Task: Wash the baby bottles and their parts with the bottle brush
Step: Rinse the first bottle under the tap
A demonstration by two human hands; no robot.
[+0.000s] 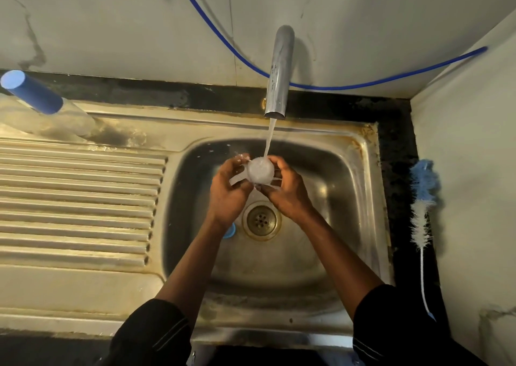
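Both hands meet over the middle of the sink (329,175). The left hand (227,189) and the right hand (286,192) each curl their fingers round the same clear part (260,171), gripping it from opposite sides. Its round pale face is turned up into the water (269,139) falling from the tap (279,69). Whether it is a whole bottle seen end-on or a smaller piece cannot be told through the splash. The part sits above and just behind the drain (261,220), between the 2 palms. The bottle brush (421,203) is in neither hand. It lies well apart to the right, on the dark strip of tabletop (399,131) beside the sink and close to the side wall. Its long axis runs away from the person, with the blue and white bristle head at the far end and the thin wire handle trailing back toward the person's body. The right hand is plainly the nearer one, so a reach for the brush would likely fall to it, leaving the left hand to keep the part under the stream. A blue ring (230,230) lies in the basin, partly hidden by the left wrist. A capped bottle (33,92) rests at the far left corner of the draining board (78,198).
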